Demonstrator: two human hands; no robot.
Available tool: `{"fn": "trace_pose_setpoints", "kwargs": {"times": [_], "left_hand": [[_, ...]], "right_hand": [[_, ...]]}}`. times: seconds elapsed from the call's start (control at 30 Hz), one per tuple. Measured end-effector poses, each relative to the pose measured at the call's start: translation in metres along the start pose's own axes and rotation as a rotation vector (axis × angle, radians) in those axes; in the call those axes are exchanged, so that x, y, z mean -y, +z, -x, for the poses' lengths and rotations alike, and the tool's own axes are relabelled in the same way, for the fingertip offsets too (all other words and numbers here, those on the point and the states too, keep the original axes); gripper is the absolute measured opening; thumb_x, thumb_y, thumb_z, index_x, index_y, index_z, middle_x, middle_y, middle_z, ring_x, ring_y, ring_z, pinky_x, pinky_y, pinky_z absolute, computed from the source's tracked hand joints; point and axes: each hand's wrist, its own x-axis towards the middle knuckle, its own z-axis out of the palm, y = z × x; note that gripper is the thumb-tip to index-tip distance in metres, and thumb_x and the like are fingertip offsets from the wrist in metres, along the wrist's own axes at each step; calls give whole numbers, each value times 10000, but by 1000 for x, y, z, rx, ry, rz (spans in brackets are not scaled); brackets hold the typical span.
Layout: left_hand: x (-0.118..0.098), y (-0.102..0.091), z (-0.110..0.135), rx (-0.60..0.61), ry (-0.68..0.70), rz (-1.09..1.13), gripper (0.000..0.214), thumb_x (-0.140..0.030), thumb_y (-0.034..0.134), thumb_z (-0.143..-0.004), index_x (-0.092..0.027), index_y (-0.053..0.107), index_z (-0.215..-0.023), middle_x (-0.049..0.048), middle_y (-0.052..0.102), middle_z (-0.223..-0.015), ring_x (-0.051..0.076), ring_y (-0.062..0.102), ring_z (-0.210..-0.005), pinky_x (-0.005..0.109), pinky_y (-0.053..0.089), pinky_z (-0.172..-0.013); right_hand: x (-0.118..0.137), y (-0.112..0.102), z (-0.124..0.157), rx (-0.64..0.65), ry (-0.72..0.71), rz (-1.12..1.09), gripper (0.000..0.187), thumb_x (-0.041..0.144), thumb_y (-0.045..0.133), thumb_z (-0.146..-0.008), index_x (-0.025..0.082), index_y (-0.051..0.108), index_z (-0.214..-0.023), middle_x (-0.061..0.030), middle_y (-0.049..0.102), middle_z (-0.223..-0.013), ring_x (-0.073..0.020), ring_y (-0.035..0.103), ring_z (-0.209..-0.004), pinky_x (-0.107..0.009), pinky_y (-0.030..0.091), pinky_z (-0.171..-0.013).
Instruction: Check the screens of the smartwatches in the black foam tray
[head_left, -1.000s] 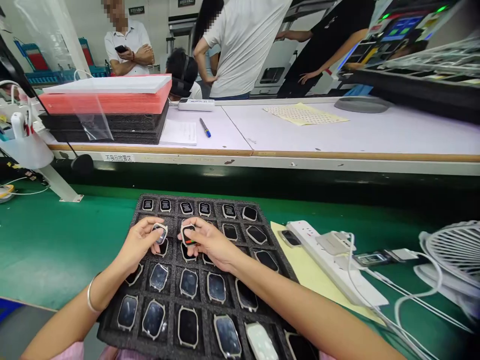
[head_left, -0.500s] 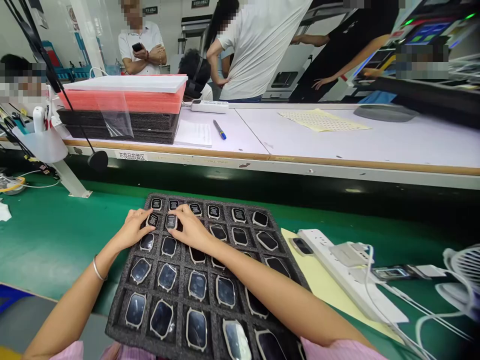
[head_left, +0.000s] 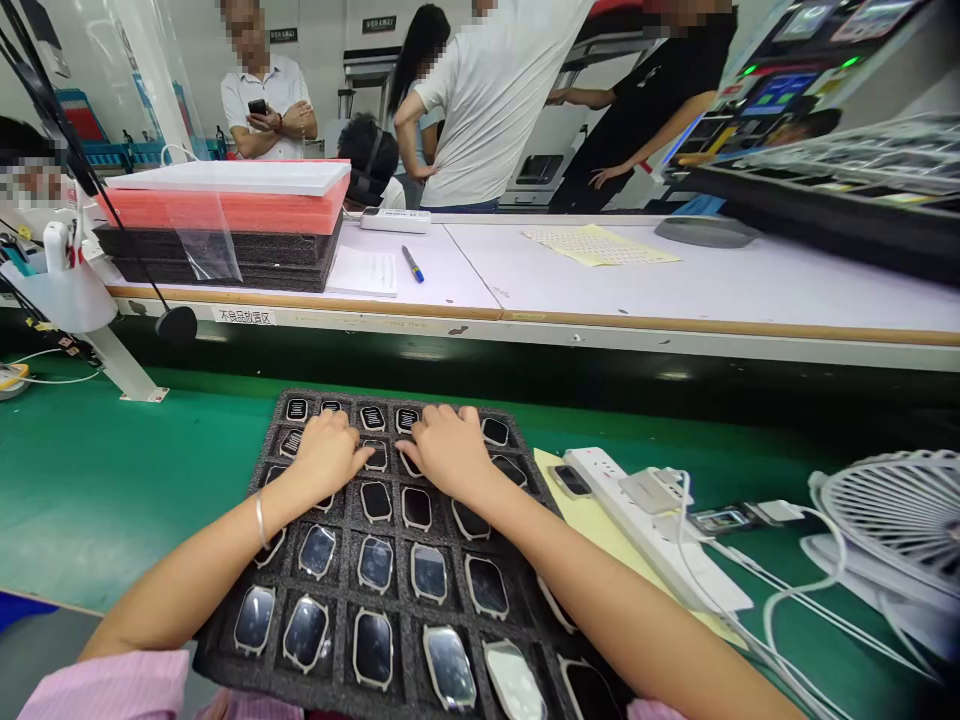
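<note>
A dark foam tray (head_left: 341,560) in front of me holds rows of strapless smartwatches, each in its own pocket. My left hand (head_left: 326,450) reaches over the second row from the back, its thumb against the left edge of a dark-screened smartwatch (head_left: 376,456). My right hand (head_left: 450,450) bends over the neighbouring smartwatch (head_left: 411,462), thumb on its left side and fingers curled over it, mostly hiding it. Pale text lights several back-row screens, including a smartwatch (head_left: 372,418); the nearer screens are dark or reflective.
Right of the tray are a yellow sheet (head_left: 551,485) with a lone smartwatch (head_left: 571,481), a white power strip (head_left: 660,530) with cables, and a fan (head_left: 892,520). A raised shelf (head_left: 465,325) crosses behind, carrying stacked foam trays (head_left: 225,255) and a pen (head_left: 412,264). People stand beyond.
Both hands have left the two leftmost smartwatches of the second row and moved right to others in that row. The whole view has shifted slightly.
</note>
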Motion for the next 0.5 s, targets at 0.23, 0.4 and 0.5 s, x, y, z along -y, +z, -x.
{"fn": "trace_pose_setpoints", "kwargs": {"times": [0.23, 0.4, 0.5], "left_hand": [[-19, 23, -18, -24, -57, 220, 143, -175, 736, -738, -131, 616, -801, 126, 603, -893, 337, 564, -966, 464, 429, -889], [-19, -7, -22, 9, -3, 551, 129, -268, 559, -875, -166, 542, -952, 47, 619, -842, 184, 609, -712, 302, 480, -677], [-25, -23, -24, 32, -55, 981, 348, -420, 553, -874, -147, 505, -1085, 43, 600, -831, 128, 571, -622, 230, 437, -573]], "right_hand": [[-9, 29, 17, 2, 71, -191, 165, 281, 712, -866, 158, 616, -921, -123, 625, -1003, -313, 563, -977, -370, 364, -788], [-14, 24, 15, -41, 77, -414, 78, 213, 566, -924, 185, 496, -942, -50, 640, -835, -234, 611, -772, -307, 377, -677], [-17, 16, 11, -53, 93, -959, 114, 298, 432, -982, 194, 445, -1025, -52, 655, -881, -174, 581, -610, -279, 389, -594]]}}
